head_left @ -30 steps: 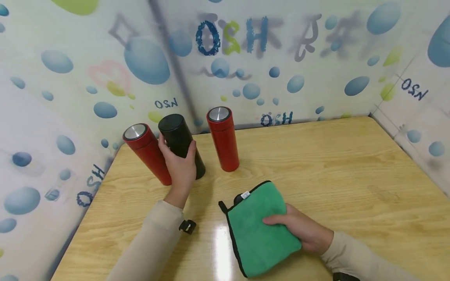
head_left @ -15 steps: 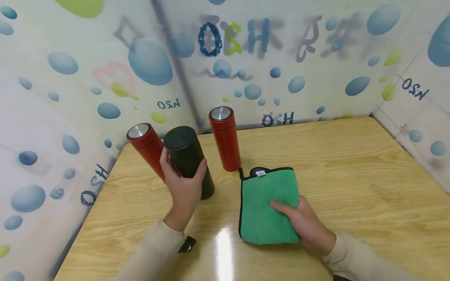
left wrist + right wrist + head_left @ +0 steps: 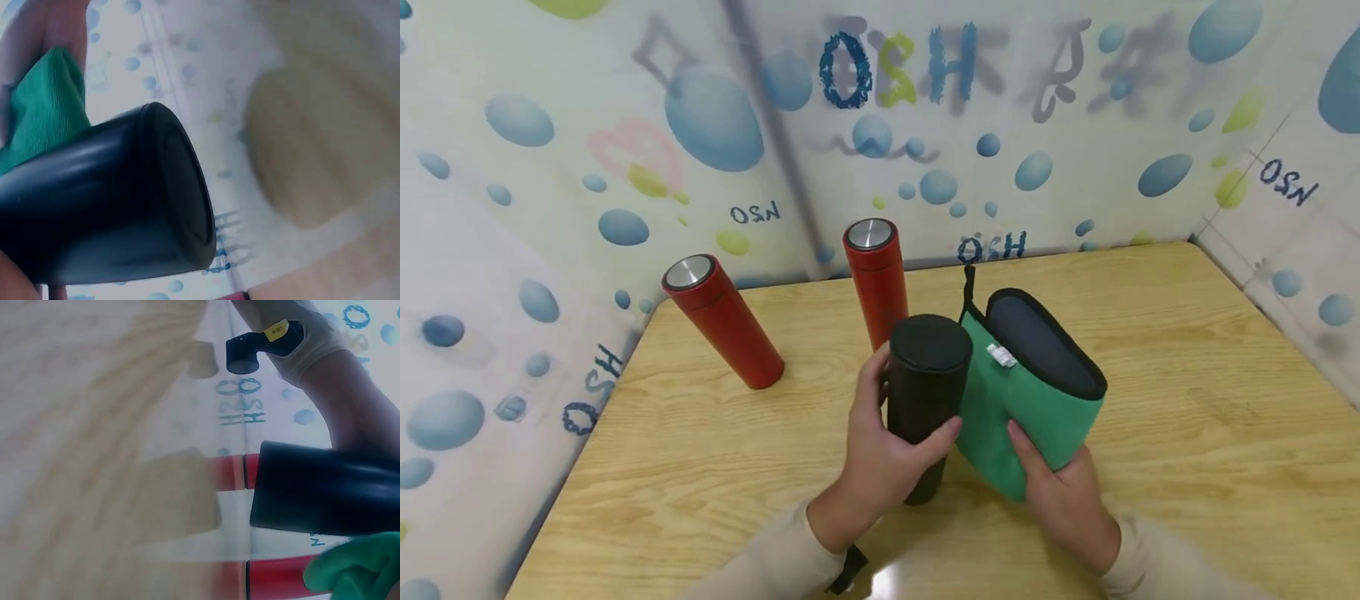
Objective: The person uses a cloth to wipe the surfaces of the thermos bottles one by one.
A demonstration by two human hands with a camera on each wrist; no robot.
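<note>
My left hand (image 3: 876,462) grips a black thermos flask (image 3: 928,375), fingers round its far side and thumb across the front. Its base (image 3: 181,181) shows in the left wrist view, raised off the table. Close on the right, my right hand (image 3: 1071,500) holds a folded green cloth (image 3: 992,400) with black edging, a white tag and a hanging loop, the thumb on the near face. The cloth's fold gapes at the top, baring a dark grey inner side. In the head view the flask overlaps the cloth's left edge; whether they touch I cannot tell.
Two red thermos flasks with silver lids stand on the wooden table (image 3: 1180,400): one flask (image 3: 726,325) at the left, another flask (image 3: 874,279) behind the black one, partly hidden. A patterned wall (image 3: 1075,208) closes off the back and sides.
My left hand has lifted the black flask from between the red ones and brought it right and nearer. The right hand has raised and tilted the cloth, whose fold now gapes.
</note>
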